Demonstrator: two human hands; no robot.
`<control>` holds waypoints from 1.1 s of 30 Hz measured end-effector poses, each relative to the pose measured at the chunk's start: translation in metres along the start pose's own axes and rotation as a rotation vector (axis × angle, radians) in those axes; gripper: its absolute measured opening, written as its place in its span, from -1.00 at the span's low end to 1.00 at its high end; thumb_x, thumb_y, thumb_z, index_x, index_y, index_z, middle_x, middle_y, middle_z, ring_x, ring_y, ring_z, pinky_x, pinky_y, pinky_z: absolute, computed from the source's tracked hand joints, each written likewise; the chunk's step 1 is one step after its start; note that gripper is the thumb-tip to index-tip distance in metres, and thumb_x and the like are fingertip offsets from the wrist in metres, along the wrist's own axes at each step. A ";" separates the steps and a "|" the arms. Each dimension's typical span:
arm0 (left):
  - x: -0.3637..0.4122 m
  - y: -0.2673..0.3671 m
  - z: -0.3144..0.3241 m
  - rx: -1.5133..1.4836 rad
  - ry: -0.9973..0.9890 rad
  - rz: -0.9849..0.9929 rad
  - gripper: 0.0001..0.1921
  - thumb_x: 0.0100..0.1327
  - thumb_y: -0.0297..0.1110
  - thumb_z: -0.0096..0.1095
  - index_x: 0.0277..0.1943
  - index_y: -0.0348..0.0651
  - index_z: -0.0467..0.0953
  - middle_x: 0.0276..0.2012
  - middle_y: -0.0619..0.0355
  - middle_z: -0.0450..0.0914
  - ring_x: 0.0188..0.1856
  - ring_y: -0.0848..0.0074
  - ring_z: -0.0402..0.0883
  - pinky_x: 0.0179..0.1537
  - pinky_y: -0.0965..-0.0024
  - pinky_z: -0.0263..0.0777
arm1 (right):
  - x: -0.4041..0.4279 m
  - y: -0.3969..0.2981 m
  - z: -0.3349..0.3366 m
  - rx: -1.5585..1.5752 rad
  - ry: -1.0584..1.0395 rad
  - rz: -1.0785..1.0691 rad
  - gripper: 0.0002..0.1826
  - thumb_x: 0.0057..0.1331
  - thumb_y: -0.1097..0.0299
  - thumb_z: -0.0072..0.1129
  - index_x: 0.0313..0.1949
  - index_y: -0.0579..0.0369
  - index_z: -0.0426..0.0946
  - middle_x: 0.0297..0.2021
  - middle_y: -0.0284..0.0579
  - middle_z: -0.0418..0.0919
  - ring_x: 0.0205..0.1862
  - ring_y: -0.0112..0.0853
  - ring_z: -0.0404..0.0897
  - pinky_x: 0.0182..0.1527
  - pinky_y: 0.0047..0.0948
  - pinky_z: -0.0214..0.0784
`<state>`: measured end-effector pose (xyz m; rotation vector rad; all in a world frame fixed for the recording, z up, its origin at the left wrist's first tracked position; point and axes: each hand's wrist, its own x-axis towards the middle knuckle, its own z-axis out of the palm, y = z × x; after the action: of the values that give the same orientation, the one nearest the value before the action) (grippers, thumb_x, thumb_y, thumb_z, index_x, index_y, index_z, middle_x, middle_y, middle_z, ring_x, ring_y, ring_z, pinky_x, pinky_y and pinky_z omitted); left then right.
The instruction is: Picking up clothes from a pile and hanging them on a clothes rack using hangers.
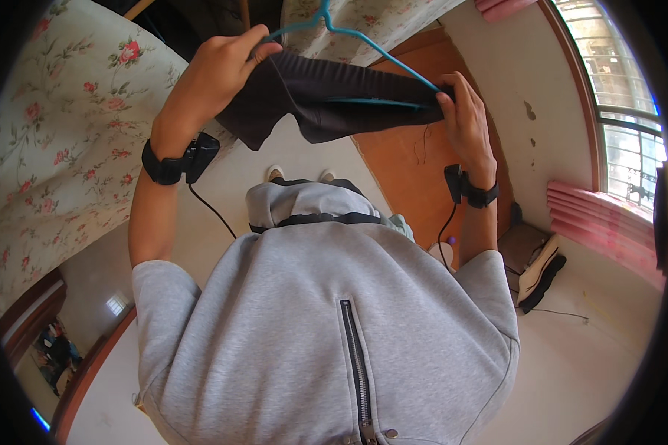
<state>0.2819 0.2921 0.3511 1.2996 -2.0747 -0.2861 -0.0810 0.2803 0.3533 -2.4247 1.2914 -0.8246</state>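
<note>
A dark garment (334, 83), probably trousers or shorts, is stretched between my two hands at the top of the head view. A blue clothes hanger (384, 53) has its hook up at the top edge; its lower bar shows inside the garment's opening. My left hand (222, 72) pinches the garment and the hanger's left shoulder between thumb and fingers. At the right end, my right hand (465, 114) grips the garment's edge by the hanger's right corner. Both wrists wear black straps with small cabled devices.
Floral curtains (89, 117) hang at the left and top. An orange-brown wooden panel (392, 161) stands beyond the garment. To the right are a barred window (626, 150), pink curtain cloth (601, 222) and a brown bag or box (520, 250) on the floor. A wood-framed mirror (83, 334) is at lower left.
</note>
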 end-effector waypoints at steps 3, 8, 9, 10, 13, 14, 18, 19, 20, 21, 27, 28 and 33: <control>0.000 0.015 0.011 0.102 -0.060 0.140 -0.75 0.37 -0.32 0.28 -0.08 -0.35 0.48 -0.46 -0.18 0.57 -0.51 0.00 0.45 -0.45 0.20 0.33 | 0.007 -0.001 0.010 -0.069 -0.044 -0.198 -0.80 0.41 0.34 0.14 -0.22 0.25 0.44 -0.35 0.03 0.49 -0.29 -0.01 0.52 -0.24 -0.19 0.40; 0.004 0.019 0.019 -0.046 -0.097 0.080 -0.76 0.39 -0.28 0.26 -0.12 -0.31 0.48 -0.50 -0.12 0.53 -0.50 0.04 0.41 -0.44 0.26 0.33 | 0.013 -0.003 0.027 -0.068 -0.002 -0.197 -0.74 0.41 0.26 0.16 -0.33 0.21 0.44 -0.46 0.05 0.41 -0.43 -0.04 0.42 -0.36 -0.17 0.29; 0.003 0.013 0.016 -0.085 -0.053 0.031 -0.74 0.40 -0.25 0.24 -0.13 -0.32 0.49 -0.52 -0.10 0.51 -0.51 0.09 0.36 -0.43 0.28 0.32 | 0.012 -0.002 0.026 -0.068 0.000 -0.197 -0.74 0.41 0.26 0.16 -0.33 0.21 0.44 -0.46 0.05 0.41 -0.43 -0.04 0.42 -0.36 -0.17 0.29; 0.001 0.007 0.015 -0.118 -0.076 0.000 -0.70 0.44 -0.18 0.19 -0.15 -0.32 0.50 -0.55 -0.03 0.46 -0.52 0.25 0.28 -0.43 0.35 0.29 | 0.009 -0.002 0.026 -0.024 -0.044 -0.080 -0.72 0.41 0.25 0.17 -0.35 0.22 0.43 -0.50 0.04 0.39 -0.47 -0.04 0.40 -0.38 -0.18 0.28; -0.003 -0.015 0.016 -0.165 -0.113 -0.008 -0.68 0.45 -0.14 0.17 -0.17 -0.31 0.50 -0.54 0.03 0.43 -0.51 0.42 0.29 -0.41 0.41 0.28 | 0.001 0.003 0.020 0.072 -0.079 0.054 -0.68 0.43 0.25 0.17 -0.39 0.24 0.42 -0.59 0.03 0.35 -0.57 -0.08 0.31 -0.44 -0.23 0.23; -0.003 -0.025 0.014 -0.176 -0.078 -0.010 -0.65 0.46 -0.10 0.16 -0.18 -0.31 0.50 -0.55 0.09 0.40 -0.49 0.55 0.29 -0.40 0.46 0.29 | 0.001 0.006 0.018 0.053 -0.023 0.101 -0.68 0.43 0.25 0.18 -0.40 0.25 0.42 -0.60 0.03 0.35 -0.57 -0.10 0.30 -0.45 -0.25 0.22; -0.004 -0.048 0.013 -0.312 -0.058 -0.207 -0.64 0.37 -0.09 0.31 -0.11 -0.30 0.57 -0.52 0.06 0.50 -0.49 0.56 0.32 -0.38 0.39 0.32 | 0.002 0.019 0.014 0.010 0.037 0.138 -0.66 0.42 0.25 0.21 -0.40 0.26 0.43 -0.62 0.01 0.35 -0.59 -0.19 0.28 -0.48 -0.32 0.19; -0.004 -0.050 0.019 -0.358 0.004 -0.153 -0.62 0.36 -0.09 0.33 -0.12 -0.32 0.57 -0.49 0.10 0.52 -0.45 0.56 0.31 -0.34 0.43 0.33 | 0.003 0.021 0.014 -0.002 0.015 0.130 -0.67 0.41 0.24 0.23 -0.39 0.26 0.44 -0.62 0.01 0.35 -0.59 -0.21 0.29 -0.48 -0.34 0.19; -0.005 -0.054 0.015 -0.353 -0.034 -0.084 -0.61 0.35 -0.08 0.34 -0.13 -0.33 0.57 -0.48 0.11 0.53 -0.44 0.55 0.31 -0.33 0.44 0.33 | 0.004 0.023 0.014 -0.003 0.014 0.132 -0.67 0.41 0.24 0.23 -0.39 0.26 0.44 -0.62 0.01 0.35 -0.59 -0.21 0.29 -0.48 -0.34 0.19; -0.005 -0.054 0.018 -0.405 0.070 -0.098 -0.60 0.34 -0.08 0.35 -0.13 -0.34 0.57 -0.46 0.13 0.54 -0.42 0.55 0.30 -0.31 0.46 0.33 | 0.004 0.024 0.015 0.005 0.064 0.119 -0.67 0.40 0.22 0.24 -0.38 0.25 0.47 -0.63 -0.02 0.37 -0.60 -0.24 0.30 -0.49 -0.35 0.19; -0.010 -0.061 0.020 -0.353 -0.087 -0.189 -0.64 0.42 -0.15 0.27 -0.05 -0.36 0.55 -0.33 0.24 0.59 -0.24 0.65 0.44 -0.11 0.55 0.38 | 0.007 0.029 0.011 0.207 0.087 0.158 -0.77 0.40 0.28 0.24 -0.15 0.21 0.55 -0.38 -0.14 0.62 -0.36 -0.42 0.54 -0.23 -0.47 0.39; -0.011 -0.063 0.021 -0.367 0.011 -0.164 -0.65 0.42 -0.16 0.27 -0.05 -0.35 0.57 -0.36 0.21 0.59 -0.30 0.64 0.42 -0.18 0.54 0.37 | 0.006 0.032 0.010 0.362 0.097 0.137 -0.77 0.40 0.32 0.24 -0.07 0.21 0.55 -0.25 -0.16 0.67 -0.24 -0.45 0.60 -0.10 -0.48 0.44; -0.014 -0.069 0.016 -0.352 0.142 -0.235 -0.65 0.41 -0.14 0.28 -0.05 -0.33 0.58 -0.46 0.21 0.54 -0.38 0.67 0.37 -0.27 0.58 0.34 | 0.002 0.053 0.008 0.747 0.181 0.239 -0.63 0.35 0.46 0.26 0.11 0.28 0.47 -0.06 -0.16 0.62 -0.01 -0.41 0.59 0.08 -0.45 0.43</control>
<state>0.3249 0.2683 0.2980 1.3015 -1.6637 -0.6142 -0.1111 0.2486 0.3216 -1.6117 1.0412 -1.2063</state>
